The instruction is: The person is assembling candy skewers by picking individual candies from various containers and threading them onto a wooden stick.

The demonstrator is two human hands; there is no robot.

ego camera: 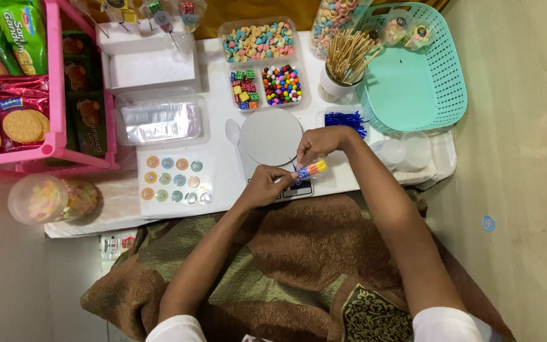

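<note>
Your left hand (pixel 266 185) and right hand (pixel 319 143) both pinched a small clear packet of orange and blue candies (pixel 312 169), held just above the white kitchen scale with its round grey plate (pixel 271 137) on the white desk (pixel 220 69); a bundle of blue twist ties (pixel 345 120) lay near your right hand.

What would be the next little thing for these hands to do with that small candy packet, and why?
Probably finish twisting the blue tie at the packet's neck. The left hand and right hand both pinch the small candy packet above the scale, and its end looks unsealed.
</note>
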